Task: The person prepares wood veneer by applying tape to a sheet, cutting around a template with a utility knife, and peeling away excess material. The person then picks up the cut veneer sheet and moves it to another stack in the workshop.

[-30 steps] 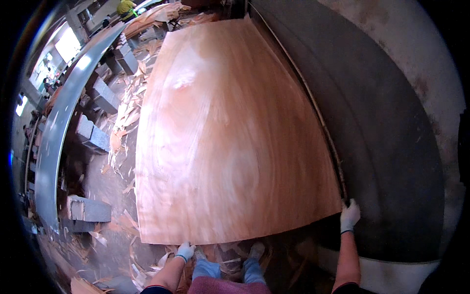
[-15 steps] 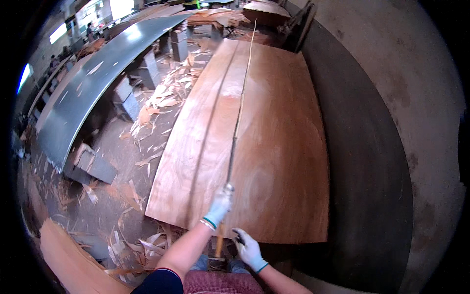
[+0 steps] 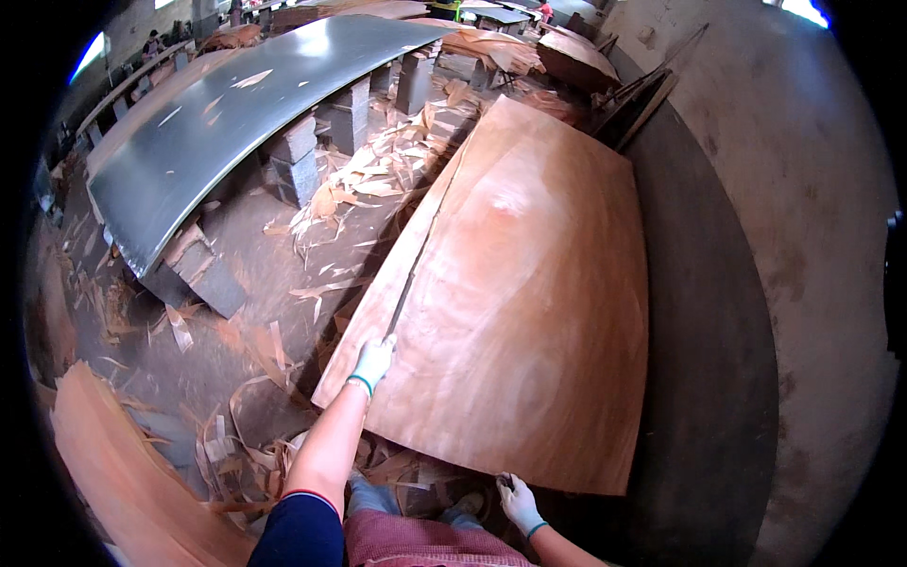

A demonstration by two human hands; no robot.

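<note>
A broad sheet of pale reddish wood veneer [image 3: 539, 312] lies in front of me, with a long, thin dark rod [image 3: 413, 272] running lengthwise over its left part. My left hand [image 3: 376, 357], in a white glove, is closed on the near end of that rod. My gloved right hand [image 3: 518, 503] is at the sheet's near edge, closed on a small dark object, too small to name. A large dark board [image 3: 718, 340] lies along the sheet's right side.
A long metal-topped board [image 3: 236, 113] rests on concrete blocks [image 3: 293, 161] at left. Veneer scraps [image 3: 359, 180] litter the floor; a curved veneer piece [image 3: 142, 463] lies near left. A wall [image 3: 803, 236] runs along the right. Stacks and people [image 3: 545, 13] are in the distance.
The rod has moved from the sheet's right edge across to its left part, now in my left hand. My right hand has left the right corner and moved inward along the near edge.
</note>
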